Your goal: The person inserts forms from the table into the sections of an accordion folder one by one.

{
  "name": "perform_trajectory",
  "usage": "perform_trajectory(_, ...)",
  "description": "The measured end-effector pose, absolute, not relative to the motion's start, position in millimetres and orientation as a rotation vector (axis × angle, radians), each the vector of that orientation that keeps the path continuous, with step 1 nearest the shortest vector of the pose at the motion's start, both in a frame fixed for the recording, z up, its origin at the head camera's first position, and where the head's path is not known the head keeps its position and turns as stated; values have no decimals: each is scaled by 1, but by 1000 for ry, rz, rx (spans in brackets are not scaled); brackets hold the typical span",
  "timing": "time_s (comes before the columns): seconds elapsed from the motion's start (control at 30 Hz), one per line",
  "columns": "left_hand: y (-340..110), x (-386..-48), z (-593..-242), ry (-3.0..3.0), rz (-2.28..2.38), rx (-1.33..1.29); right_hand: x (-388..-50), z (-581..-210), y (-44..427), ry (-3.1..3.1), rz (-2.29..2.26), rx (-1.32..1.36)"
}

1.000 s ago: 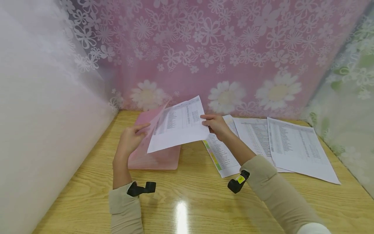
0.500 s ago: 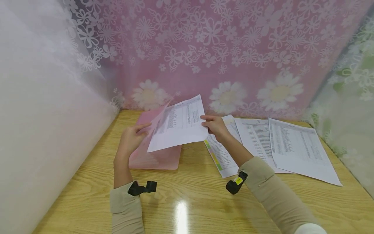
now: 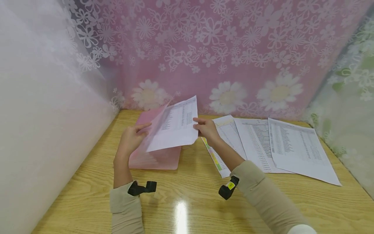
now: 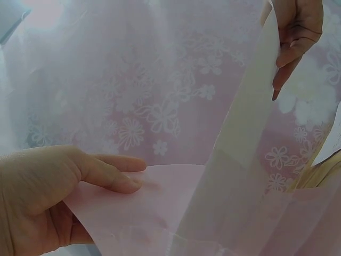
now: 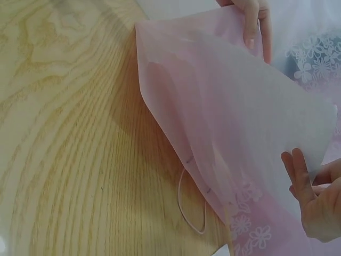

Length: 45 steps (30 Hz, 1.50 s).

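A pink translucent plastic folder [image 3: 163,159] lies at the left of the table, its upper flap lifted. My left hand [image 3: 130,139] pinches the flap's left edge between thumb and fingers; the left wrist view shows this hand [image 4: 69,192] with the pink sheet [image 4: 154,197] in its grip. With thumb and fingers my right hand [image 3: 206,129] holds the right edge of a printed sheet of paper [image 3: 175,130]. The paper's left part is tucked under the flap and shows through it. In the right wrist view the paper [image 5: 266,101] slants up inside the folder [image 5: 165,74].
Several printed sheets lie fanned out at the right: one with a coloured edge strip [image 3: 226,136], a middle one [image 3: 255,139] and a rightmost one [image 3: 301,149]. A thin elastic cord loop [image 5: 184,208] hangs from the folder's edge. A pink flowered curtain [image 3: 187,58] stands behind the table [image 3: 163,208].
My right hand has moved left with the paper, which has slid further under the folder's flap. The left hand stays in about the same place, holding the flap.
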State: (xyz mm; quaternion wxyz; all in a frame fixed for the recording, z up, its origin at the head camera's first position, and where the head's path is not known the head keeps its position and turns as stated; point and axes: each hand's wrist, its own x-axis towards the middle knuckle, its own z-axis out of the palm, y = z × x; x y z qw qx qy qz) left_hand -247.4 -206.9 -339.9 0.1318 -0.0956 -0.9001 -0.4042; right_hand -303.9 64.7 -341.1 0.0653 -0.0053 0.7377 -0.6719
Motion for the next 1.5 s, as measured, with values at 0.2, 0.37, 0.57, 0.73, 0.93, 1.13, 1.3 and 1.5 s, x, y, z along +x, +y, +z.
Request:
perform_trajectory(0.2, -207, -247, -341, -2614, -1159, -275, -301, -344, 54, 2182, -2055, -33)
perform_trajectory(0.37, -206, -246, -340, -2618, -1152, -277, -300, -345, 47, 2164, -2056, -32)
perform_trajectory(0.57, -207, -247, -341, -2631, -1156, -262, -298, -345, 41, 2151, -2046, -23)
perform_trajectory(0.73, -208, -246, -341, -2636, -1150, -269, -300, -348, 38, 2148, -2066, -19)
perform_trajectory(0.93, -206, -246, -341, -2634, -1140, -269, -300, -351, 38, 2157, -2085, -6)
perform_trajectory(1.13, -205, -247, -340, -2641, -1147, -254, -300, -356, 36, 2150, -2118, 9)
perform_trajectory(1.3, -205, -247, -338, -2652, -1142, -264, -298, -358, 29, 2135, -2159, -30)
perform_trajectory(1.5, -206, -247, -339, -2634, -1142, -265, -295, -358, 23, 2141, -2142, -59)
